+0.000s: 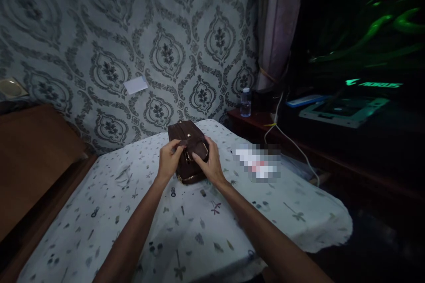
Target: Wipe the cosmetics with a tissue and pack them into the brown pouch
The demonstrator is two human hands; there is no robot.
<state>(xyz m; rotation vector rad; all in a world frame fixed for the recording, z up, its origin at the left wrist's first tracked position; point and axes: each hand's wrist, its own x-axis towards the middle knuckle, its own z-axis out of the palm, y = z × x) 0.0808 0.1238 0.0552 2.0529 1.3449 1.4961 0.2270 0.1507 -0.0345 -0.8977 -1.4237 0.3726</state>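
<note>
A brown handbag with gold-coloured zips and studs lies on the patterned bed sheet. My left hand is at the bag's left side, thumb and fingertips pinched together on a part of its brown top. Opposite it, my right hand grips the right side of the bag, with the thumb laid across the top near a gold-edged flap or pocket. Exactly which part the left fingertips hold is too small and dark to make out.
A blurred-out item lies on the bed to the right. Beyond it, a clear bottle stands on a dark red table near a white cable. A lit glass-sided computer case is at the right. The brown headboard borders the left.
</note>
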